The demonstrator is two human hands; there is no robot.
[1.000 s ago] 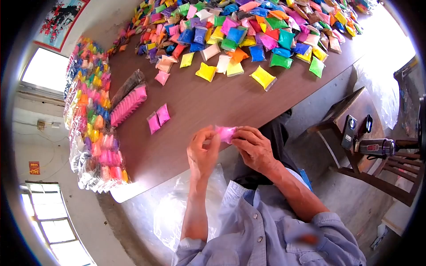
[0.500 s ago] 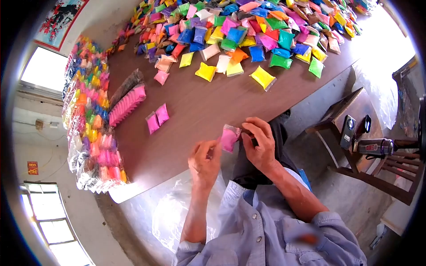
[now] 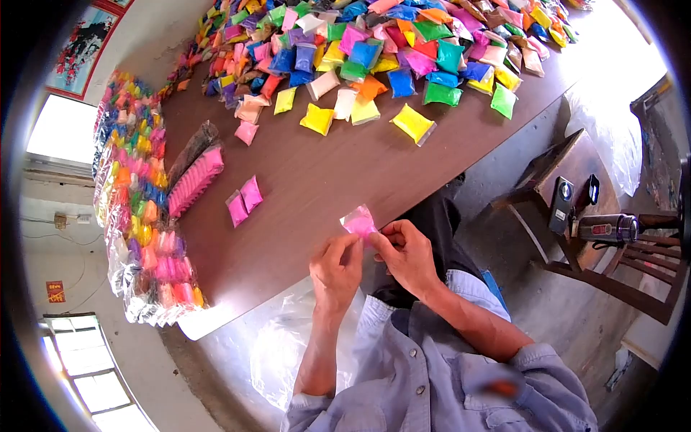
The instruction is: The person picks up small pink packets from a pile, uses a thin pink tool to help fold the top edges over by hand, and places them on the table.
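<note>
A small clear packet with pink filling (image 3: 359, 220) is held up over the table's near edge. My left hand (image 3: 335, 272) pinches its lower left part between thumb and fingers. My right hand (image 3: 409, 253) is closed at its lower right, thumb pressed against the packet. The fingers hide the packet's bottom part. Two darker pink packets (image 3: 245, 201) lie side by side on the brown table, farther left. Beyond them stands a neat row of pink packets (image 3: 196, 182), with clear wrapping at its far end.
A large heap of packets in many colours (image 3: 403, 50) covers the table's far side. Bagged packets (image 3: 147, 209) line its left edge. On the right, a wooden stool (image 3: 576, 173) carries a dark phone-like device (image 3: 561, 205) and a flask (image 3: 608, 228). Clear plastic sheeting (image 3: 281, 345) lies below the table.
My right hand has closed on the packet, which has risen slightly and tilted away. My left hand stays at its lower side. The whole view has shifted a little.
</note>
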